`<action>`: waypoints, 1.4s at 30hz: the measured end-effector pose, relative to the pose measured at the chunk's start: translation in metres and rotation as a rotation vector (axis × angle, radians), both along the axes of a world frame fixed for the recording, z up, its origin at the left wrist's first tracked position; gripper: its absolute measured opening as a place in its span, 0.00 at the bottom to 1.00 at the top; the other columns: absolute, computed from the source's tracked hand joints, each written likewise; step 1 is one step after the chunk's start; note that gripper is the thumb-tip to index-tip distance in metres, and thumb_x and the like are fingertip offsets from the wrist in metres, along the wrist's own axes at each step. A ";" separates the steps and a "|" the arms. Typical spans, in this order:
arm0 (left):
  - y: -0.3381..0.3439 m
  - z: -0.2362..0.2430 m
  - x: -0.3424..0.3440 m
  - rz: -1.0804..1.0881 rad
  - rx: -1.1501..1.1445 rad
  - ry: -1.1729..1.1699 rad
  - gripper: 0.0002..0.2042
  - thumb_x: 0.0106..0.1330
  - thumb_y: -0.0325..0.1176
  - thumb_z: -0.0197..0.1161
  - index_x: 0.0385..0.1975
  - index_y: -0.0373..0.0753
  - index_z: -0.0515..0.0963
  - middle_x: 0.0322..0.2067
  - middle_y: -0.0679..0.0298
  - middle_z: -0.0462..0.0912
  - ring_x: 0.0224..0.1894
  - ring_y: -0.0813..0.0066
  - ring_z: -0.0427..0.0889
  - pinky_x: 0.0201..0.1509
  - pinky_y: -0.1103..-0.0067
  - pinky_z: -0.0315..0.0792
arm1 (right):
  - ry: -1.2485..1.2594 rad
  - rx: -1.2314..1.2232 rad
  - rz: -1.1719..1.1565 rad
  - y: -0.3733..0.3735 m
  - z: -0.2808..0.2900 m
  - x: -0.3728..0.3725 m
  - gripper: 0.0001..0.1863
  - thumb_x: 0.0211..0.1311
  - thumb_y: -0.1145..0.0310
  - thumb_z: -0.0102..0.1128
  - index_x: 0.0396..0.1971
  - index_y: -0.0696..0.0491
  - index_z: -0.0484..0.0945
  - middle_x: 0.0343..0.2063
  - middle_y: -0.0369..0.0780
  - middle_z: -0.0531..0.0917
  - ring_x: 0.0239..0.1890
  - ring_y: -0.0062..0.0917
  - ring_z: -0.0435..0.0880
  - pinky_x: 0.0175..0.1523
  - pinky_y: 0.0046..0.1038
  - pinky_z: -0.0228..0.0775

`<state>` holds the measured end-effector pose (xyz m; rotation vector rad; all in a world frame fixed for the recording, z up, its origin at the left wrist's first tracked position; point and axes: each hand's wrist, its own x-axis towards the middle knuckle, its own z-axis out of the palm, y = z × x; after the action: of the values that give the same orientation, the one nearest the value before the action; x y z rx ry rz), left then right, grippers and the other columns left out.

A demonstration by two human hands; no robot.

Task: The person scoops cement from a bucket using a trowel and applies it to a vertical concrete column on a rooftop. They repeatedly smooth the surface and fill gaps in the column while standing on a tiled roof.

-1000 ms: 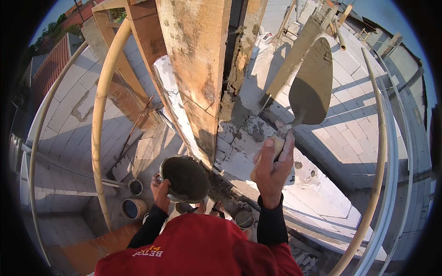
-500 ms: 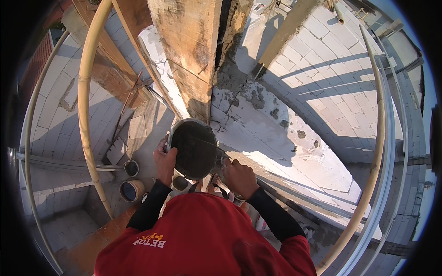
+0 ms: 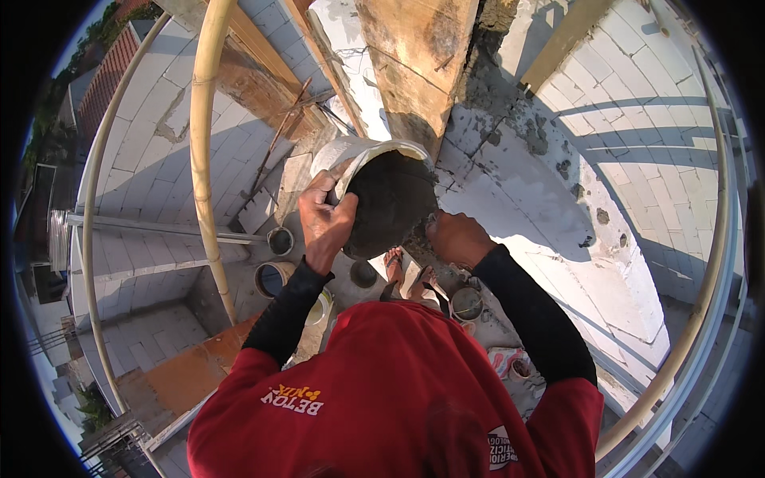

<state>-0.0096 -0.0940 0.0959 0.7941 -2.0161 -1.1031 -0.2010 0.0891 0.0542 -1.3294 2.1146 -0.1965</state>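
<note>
A pale, mortar-smeared bucket (image 3: pixel 344 151) is held up in front of me, tipped so that its mouth faces toward me and the right. Dark grey wet mortar (image 3: pixel 394 199) fills it. My left hand (image 3: pixel 328 219) is closed on the left side of its rim, thumb near the mouth. At the lower right of the mouth, my right hand (image 3: pixel 460 239) is closed around a trowel, whose mortar-covered blade (image 3: pixel 417 239) shows only in part against the mortar.
Beyond the bucket stand a wooden formwork board (image 3: pixel 414 68) and a white block wall top (image 3: pixel 550 215) with mortar spots. Bamboo poles (image 3: pixel 202 119) rise at both sides. Below are several buckets, including one at the left (image 3: pixel 272 277) and one by my feet (image 3: pixel 466 303).
The bucket has tipped from nearly upright, its mouth now turned toward me and its outer wall showing. Both hands moved with it. The whole view shifted, bringing my feet into sight.
</note>
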 end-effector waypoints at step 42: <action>0.009 -0.099 0.010 0.251 0.816 0.324 0.19 0.57 0.17 0.58 0.50 0.29 0.81 0.34 0.68 0.83 0.32 0.82 0.76 0.38 0.83 0.68 | -0.111 -1.400 -1.273 0.078 0.228 0.040 0.36 0.77 0.50 0.49 0.72 0.63 0.61 0.27 0.42 0.79 0.21 0.23 0.77 0.27 0.24 0.70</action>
<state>-0.0001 -0.0855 -0.0031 1.1304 -1.1288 -1.7853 -0.1614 0.1672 0.2824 -0.1390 2.3317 -2.4526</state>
